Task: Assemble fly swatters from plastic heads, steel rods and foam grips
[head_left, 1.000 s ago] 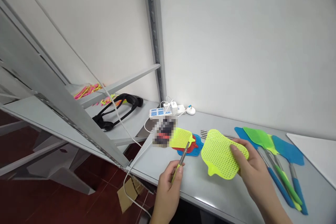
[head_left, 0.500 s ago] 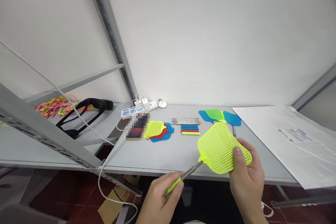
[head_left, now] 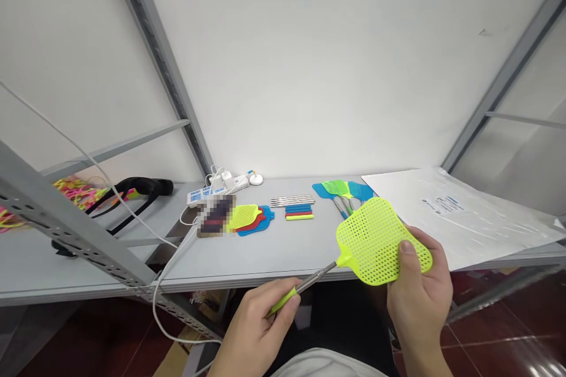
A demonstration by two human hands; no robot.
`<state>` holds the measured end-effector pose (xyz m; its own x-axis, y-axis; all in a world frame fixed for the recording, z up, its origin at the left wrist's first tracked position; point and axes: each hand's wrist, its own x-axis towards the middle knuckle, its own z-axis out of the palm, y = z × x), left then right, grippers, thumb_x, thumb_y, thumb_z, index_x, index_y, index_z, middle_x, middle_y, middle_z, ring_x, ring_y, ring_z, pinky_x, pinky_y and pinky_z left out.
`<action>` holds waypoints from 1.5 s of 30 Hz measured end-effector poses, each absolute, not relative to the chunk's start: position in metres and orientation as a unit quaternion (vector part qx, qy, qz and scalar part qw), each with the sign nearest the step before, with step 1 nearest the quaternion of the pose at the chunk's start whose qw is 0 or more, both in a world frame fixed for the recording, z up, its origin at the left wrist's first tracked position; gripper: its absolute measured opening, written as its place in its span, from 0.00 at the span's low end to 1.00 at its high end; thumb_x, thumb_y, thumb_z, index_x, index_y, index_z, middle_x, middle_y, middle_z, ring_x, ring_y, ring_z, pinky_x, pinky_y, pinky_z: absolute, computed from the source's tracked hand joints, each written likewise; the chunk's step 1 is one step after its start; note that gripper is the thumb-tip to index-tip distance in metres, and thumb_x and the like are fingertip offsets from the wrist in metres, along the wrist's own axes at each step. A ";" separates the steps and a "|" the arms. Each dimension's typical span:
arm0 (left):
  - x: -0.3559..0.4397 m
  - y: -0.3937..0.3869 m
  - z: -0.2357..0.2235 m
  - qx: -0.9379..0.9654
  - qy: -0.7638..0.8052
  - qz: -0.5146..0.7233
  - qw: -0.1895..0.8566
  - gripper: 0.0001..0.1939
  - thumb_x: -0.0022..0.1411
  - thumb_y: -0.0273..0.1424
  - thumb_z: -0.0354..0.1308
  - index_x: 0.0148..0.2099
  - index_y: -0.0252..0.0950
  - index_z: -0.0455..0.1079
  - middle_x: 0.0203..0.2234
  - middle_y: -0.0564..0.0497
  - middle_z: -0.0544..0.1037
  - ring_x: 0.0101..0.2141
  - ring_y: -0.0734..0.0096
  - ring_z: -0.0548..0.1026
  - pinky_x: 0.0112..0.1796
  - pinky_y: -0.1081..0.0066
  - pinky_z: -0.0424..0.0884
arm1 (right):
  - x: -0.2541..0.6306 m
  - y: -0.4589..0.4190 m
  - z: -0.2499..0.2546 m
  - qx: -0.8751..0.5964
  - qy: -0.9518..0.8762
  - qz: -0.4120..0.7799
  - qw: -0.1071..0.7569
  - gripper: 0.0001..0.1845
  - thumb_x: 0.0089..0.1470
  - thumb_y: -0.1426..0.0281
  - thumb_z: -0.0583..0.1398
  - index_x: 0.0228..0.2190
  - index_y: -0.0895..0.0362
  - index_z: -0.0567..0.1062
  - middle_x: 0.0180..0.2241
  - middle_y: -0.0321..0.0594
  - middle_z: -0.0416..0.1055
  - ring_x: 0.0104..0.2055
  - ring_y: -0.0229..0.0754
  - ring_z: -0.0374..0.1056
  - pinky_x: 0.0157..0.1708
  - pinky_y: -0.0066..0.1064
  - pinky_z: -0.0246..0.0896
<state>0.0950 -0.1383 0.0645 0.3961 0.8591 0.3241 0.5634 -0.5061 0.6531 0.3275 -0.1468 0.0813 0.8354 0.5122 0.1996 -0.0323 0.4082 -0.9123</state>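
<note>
A yellow-green fly swatter (head_left: 380,241) with a perforated head and a metal telescopic rod is held in front of the table's edge. My left hand (head_left: 260,324) is closed round its green grip at the lower left. With thumb on top and fingers behind, my right hand (head_left: 420,283) pinches the outer edge of the head. Beyond it on the table lie several fly swatters with handles (head_left: 327,189), blue and green, fanned out. Left of those are metal rods (head_left: 292,201), with blue, red and yellow grips (head_left: 299,217) just in front.
Loose yellow, red and blue swatter heads (head_left: 260,224) overlap beside a blurred-out object (head_left: 216,216). A power strip (head_left: 206,195) with plugs stands at the back. White cables hang past the metal shelf post (head_left: 84,230). A large white package (head_left: 424,218) covers the table's right side.
The view has shifted to the right, so the table items appear farther left. Between my hands the rod appears slightly longer, and both hands keep their hold.
</note>
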 end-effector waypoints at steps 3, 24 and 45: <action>0.097 -0.139 0.067 0.809 0.436 0.326 0.221 0.14 0.67 0.37 0.55 0.51 0.43 0.75 0.46 0.51 0.81 0.46 0.66 0.78 0.46 0.75 0.73 | 0.329 -0.148 0.081 -0.513 -0.240 0.167 0.807 0.21 0.54 0.57 0.64 0.46 0.54 0.73 0.38 0.43 0.75 0.34 0.43 0.72 0.29 0.30 0.66; 0.097 -0.150 0.078 0.828 0.427 0.277 0.234 0.13 0.69 0.37 0.52 0.52 0.45 0.73 0.46 0.54 0.80 0.45 0.68 0.77 0.42 0.77 0.72 | 0.324 -0.152 0.075 -0.479 -0.258 0.274 0.793 0.21 0.48 0.61 0.69 0.43 0.55 0.73 0.33 0.40 0.74 0.34 0.44 0.72 0.30 0.33 0.69; 0.095 -0.152 0.087 0.727 0.402 0.220 0.511 0.22 0.71 0.46 0.43 0.43 0.38 0.73 0.19 0.58 0.62 0.21 0.77 0.62 0.24 0.79 0.63 | 0.306 -0.150 0.058 -0.381 -0.383 0.501 0.676 0.15 0.57 0.61 0.63 0.26 0.55 0.65 0.13 0.24 0.55 0.15 0.32 0.51 0.21 0.30 0.58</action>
